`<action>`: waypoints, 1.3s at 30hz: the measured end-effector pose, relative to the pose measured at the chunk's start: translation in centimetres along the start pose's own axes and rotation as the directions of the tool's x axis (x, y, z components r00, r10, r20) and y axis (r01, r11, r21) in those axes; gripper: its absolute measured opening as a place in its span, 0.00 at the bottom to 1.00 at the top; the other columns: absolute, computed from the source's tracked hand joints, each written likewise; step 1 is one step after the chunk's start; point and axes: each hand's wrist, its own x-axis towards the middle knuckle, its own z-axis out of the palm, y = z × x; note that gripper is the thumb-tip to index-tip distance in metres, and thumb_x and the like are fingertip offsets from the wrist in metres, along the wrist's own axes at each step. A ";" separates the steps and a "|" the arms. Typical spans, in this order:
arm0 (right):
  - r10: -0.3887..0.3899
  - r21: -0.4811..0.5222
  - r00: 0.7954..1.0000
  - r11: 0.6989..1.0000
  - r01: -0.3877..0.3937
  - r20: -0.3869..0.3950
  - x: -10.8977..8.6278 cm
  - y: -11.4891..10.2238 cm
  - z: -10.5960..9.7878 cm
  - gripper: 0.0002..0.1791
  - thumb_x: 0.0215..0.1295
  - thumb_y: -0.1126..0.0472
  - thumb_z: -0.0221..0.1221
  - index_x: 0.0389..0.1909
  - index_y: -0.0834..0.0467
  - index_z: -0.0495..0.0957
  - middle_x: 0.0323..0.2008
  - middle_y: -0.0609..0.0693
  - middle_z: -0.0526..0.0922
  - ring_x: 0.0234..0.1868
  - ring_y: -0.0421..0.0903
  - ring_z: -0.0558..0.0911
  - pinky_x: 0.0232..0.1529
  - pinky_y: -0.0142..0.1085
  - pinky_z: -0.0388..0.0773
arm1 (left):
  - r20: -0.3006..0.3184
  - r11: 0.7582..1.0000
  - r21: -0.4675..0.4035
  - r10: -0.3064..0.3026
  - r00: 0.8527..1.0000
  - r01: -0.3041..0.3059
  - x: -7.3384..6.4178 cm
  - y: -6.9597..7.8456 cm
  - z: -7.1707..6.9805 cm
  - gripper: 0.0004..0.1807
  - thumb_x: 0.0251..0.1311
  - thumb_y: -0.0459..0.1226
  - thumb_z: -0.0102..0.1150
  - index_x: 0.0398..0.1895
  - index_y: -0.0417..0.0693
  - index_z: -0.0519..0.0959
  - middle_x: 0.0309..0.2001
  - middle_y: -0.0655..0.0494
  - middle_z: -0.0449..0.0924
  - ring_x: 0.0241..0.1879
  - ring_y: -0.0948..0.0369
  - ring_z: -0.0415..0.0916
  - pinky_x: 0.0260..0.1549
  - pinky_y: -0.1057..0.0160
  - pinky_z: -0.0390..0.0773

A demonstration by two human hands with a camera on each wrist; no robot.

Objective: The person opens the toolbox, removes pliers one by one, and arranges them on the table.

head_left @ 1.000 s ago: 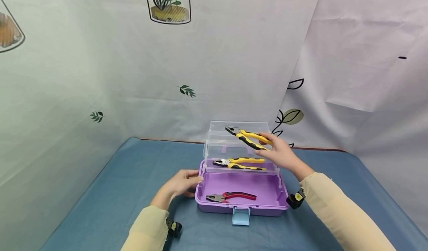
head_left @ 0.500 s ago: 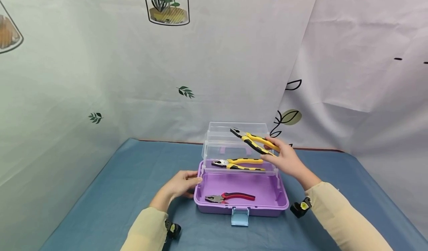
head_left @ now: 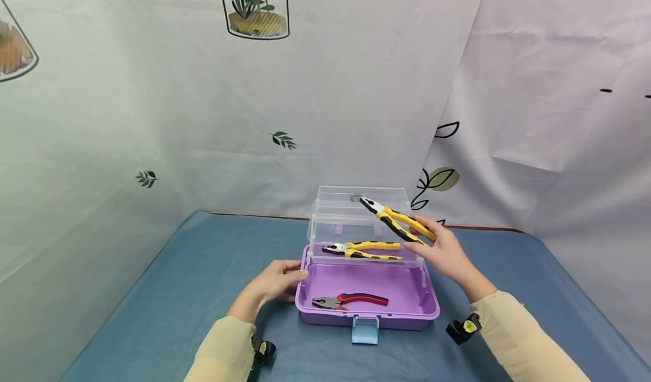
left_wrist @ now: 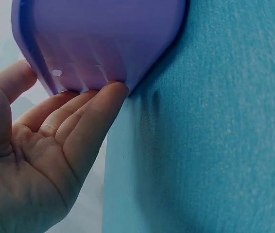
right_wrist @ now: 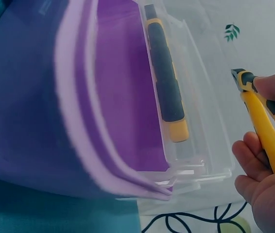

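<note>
My right hand (head_left: 445,252) holds pliers (head_left: 399,221) with yellow and black handles, raised over the right part of the toolbox's transparent lid. Their head points up and to the left. In the right wrist view, the thumb presses one handle while the fingers curl at the other. At the left end of the purple toolbox (head_left: 427,312), my left hand (head_left: 274,283) grips the wall, thumb at the rim and fingertips against the outer side. A second yellow-and-black pair of pliers (head_left: 362,249) lies in the clear tray. Red-handled pliers (head_left: 351,300) lie on the box floor near the front.
Behind the box stands its transparent lid (head_left: 356,191), tipped back. A light blue latch (head_left: 365,330) hangs open at the front. The blue cloth (head_left: 218,252) covers the table, and a white printed curtain (head_left: 203,105) rises behind it.
My right hand has shifted right and slightly down with the yellow-and-black pliers. The left hand keeps its place on the toolbox.
</note>
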 end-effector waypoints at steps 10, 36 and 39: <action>0.031 -0.014 0.998 0.999 -0.032 -0.045 -1.0 0.6 0.2 0.39 0.59 0.52 0.64 0.68 0.60 0.62 0.53 0.61 0.79 0.55 0.57 0.77 0.45 0.41 0.79 | 0.002 1.000 -0.004 -0.001 1.000 0.001 0.0 0.0 0.0 0.29 0.66 0.39 0.53 0.66 0.32 0.64 0.53 0.36 0.78 0.44 0.55 0.82 0.31 0.56 0.84; 0.138 0.061 0.983 0.989 -0.131 -0.123 -3.6 2.2 0.2 0.41 0.58 0.49 0.64 0.68 0.60 0.61 0.57 0.63 0.76 0.57 0.56 0.76 0.42 0.19 0.75 | -0.012 1.000 0.005 -0.007 1.000 0.007 -0.4 0.1 0.1 0.29 0.66 0.41 0.53 0.66 0.34 0.64 0.54 0.37 0.77 0.46 0.52 0.81 0.33 0.55 0.84; 0.149 0.057 0.980 0.988 -0.143 -0.133 -3.9 2.3 0.2 0.41 0.59 0.48 0.64 0.69 0.60 0.60 0.57 0.63 0.76 0.57 0.56 0.76 0.43 0.18 0.74 | -0.009 1.000 0.004 -0.009 1.000 0.009 -0.3 0.1 0.1 0.29 0.66 0.41 0.53 0.66 0.35 0.64 0.54 0.37 0.77 0.46 0.53 0.81 0.33 0.56 0.84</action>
